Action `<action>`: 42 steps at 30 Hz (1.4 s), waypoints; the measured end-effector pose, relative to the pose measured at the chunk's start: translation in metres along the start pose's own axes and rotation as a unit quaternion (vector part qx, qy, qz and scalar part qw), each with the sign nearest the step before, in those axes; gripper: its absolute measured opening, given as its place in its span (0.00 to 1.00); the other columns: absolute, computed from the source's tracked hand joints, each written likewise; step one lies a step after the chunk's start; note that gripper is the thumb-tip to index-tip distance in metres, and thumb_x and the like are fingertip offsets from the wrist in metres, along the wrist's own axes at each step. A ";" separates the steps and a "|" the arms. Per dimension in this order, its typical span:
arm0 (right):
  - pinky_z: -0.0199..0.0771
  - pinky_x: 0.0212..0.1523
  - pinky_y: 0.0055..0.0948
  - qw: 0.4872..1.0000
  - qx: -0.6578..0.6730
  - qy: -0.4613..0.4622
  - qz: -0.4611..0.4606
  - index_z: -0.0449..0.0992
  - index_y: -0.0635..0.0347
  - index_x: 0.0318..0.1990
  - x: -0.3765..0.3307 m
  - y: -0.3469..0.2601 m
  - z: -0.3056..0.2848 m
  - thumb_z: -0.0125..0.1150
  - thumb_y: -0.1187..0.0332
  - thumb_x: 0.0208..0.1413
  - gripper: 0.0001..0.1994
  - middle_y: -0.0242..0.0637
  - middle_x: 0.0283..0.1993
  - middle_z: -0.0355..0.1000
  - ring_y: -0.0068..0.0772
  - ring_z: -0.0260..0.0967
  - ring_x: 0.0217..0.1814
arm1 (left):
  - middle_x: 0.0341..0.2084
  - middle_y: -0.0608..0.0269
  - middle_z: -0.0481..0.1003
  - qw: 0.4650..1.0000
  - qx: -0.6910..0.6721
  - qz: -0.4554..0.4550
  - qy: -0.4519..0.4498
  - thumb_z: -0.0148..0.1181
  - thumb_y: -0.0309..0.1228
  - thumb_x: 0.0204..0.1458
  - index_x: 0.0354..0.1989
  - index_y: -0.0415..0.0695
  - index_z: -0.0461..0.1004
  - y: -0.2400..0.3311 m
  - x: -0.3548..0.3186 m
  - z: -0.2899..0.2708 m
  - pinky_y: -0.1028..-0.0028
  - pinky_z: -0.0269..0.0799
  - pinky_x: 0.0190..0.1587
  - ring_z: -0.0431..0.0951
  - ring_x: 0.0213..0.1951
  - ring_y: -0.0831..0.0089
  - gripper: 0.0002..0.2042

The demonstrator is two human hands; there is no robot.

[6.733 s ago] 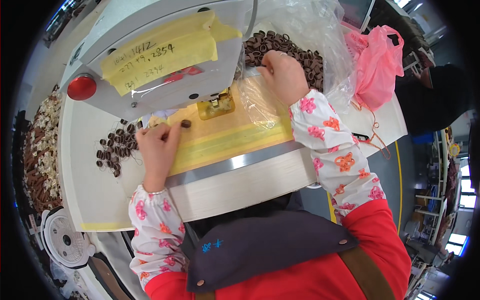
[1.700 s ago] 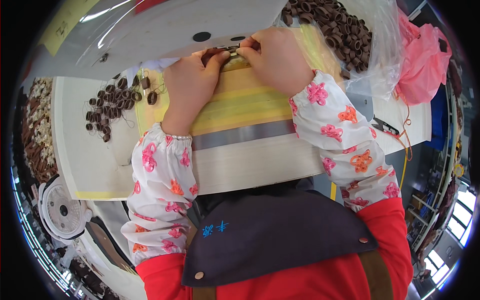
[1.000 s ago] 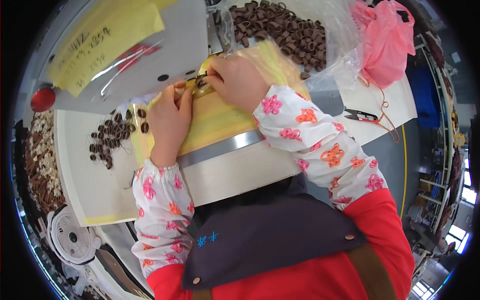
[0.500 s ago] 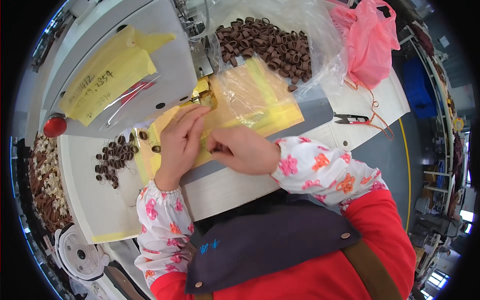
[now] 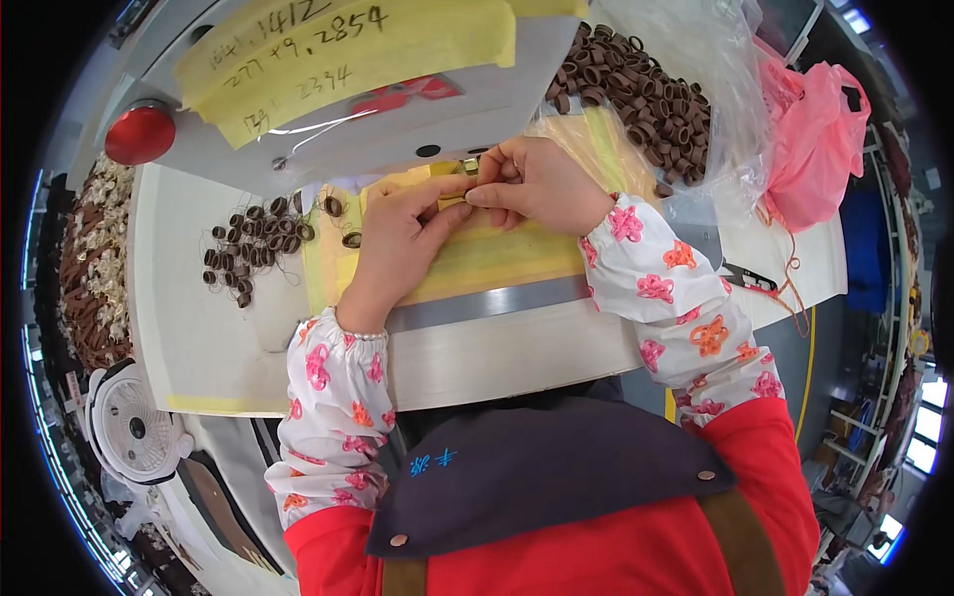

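Both hands meet just in front of the machine head [image 5: 328, 129], over yellow-taped sheeting on the table. My left hand [image 5: 407, 230] is closed, thumb and forefinger pinched together at the spot where the two hands meet. My right hand [image 5: 542, 187] pinches there too, its fingertips touching or almost touching the left ones. Whatever lies between the fingers is small and mostly hidden; only a thin dark edge shows. To the left of my hands lie several small brown loops [image 5: 260, 238] with loose threads. A bigger heap of brown loops [image 5: 646, 104] rests on clear plastic at the back right.
A red round knob [image 5: 140, 133] sticks out from the machine's left end. At the right are a pink plastic bag [image 5: 810, 139], black thread snips [image 5: 747, 277] and an orange cord [image 5: 795, 288]. A white fan [image 5: 137, 429] stands beyond the table's left edge.
My view has shifted, with the machine head now looming larger. The right hand has moved up and its fingertips now meet the left hand's close to the machine.
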State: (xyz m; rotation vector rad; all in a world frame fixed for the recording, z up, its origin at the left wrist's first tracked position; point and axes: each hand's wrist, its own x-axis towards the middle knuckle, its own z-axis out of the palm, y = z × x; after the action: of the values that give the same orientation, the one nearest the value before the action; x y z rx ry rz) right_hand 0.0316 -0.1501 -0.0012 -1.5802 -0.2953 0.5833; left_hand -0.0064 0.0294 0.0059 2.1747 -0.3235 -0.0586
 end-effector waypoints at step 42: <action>0.66 0.27 0.39 0.872 -0.369 0.229 -0.226 0.68 0.64 0.26 0.011 0.017 0.006 0.58 0.72 0.44 0.06 0.47 0.24 0.68 0.49 0.67 0.28 | 0.05 0.72 0.61 0.987 0.076 -0.096 0.104 0.61 0.45 0.42 0.14 0.40 0.70 -0.009 0.027 0.009 0.79 0.54 0.18 0.57 0.13 0.85 0.19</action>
State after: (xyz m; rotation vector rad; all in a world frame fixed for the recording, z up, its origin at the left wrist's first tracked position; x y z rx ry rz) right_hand 0.0352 -0.1412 -0.0201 -2.2219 -0.5438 -0.3326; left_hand 0.0204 0.0204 -0.0041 2.3337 0.0023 0.0881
